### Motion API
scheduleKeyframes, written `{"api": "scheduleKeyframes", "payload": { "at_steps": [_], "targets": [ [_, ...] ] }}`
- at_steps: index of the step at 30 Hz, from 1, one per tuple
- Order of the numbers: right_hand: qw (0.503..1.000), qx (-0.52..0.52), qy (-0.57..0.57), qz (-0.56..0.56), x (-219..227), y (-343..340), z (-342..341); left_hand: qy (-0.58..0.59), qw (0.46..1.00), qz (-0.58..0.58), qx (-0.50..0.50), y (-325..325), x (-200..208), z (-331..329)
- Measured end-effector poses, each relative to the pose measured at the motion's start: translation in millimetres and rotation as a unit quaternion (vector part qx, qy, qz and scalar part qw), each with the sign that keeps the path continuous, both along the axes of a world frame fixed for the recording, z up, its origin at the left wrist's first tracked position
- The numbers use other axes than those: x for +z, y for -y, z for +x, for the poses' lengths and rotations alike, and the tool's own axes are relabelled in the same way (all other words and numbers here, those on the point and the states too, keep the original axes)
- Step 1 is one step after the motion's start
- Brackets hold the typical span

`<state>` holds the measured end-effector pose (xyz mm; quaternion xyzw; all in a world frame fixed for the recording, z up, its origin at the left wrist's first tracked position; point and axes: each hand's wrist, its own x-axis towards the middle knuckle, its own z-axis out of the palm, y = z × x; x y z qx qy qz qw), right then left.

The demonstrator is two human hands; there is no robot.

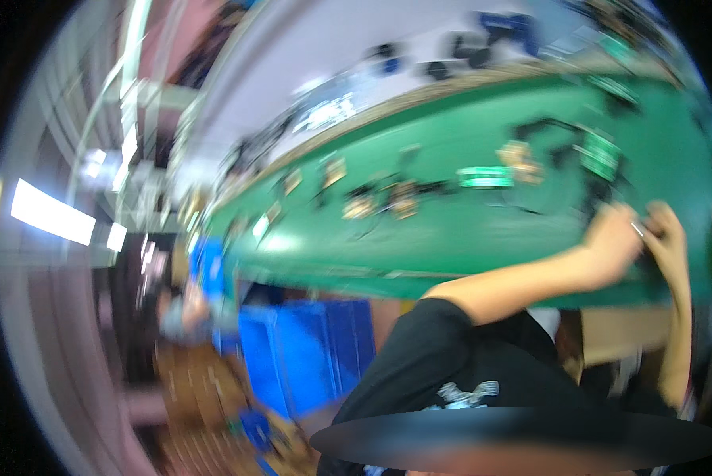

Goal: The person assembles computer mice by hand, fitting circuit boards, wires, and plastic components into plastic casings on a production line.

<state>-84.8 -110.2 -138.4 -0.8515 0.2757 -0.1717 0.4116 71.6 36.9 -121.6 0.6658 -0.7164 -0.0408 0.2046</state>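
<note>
Motion smears the whole head view. Both my hands are close together over the right end of a green-topped bench (427,238). My left hand (614,242) looks closed, fingers curled, next to a dark cable-like thing (598,194). Beside it, my right hand (664,226) also has bent fingers and looks closed. A thin light band shows between the hands, too blurred to name. What either hand holds is hidden. Just beyond them lies a green-and-white block-shaped item (600,155); a similar flat green item (485,177) and tan pieces (520,161) lie farther left.
Several small tan and dark parts (402,200) with thin wires are scattered along the bench. A blue bin (316,353) stands below its front edge. Another person (188,308) is at the far left. A brown carton (624,333) is under the bench near my arms.
</note>
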Motion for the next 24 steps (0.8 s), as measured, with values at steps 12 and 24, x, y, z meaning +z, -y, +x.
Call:
{"api": "scheduleKeyframes", "payload": {
  "at_steps": [12, 24],
  "targets": [
    [0.998, 0.051, 0.028, 0.027, -78, 117, -55, -0.044, 0.999, 0.025, 0.007, 81, -49, -36],
    [0.997, -0.058, 0.044, -0.003, -4, 38, -32, -0.056, 0.998, 0.005, 0.001, 62, -12, -17]
  ]
}}
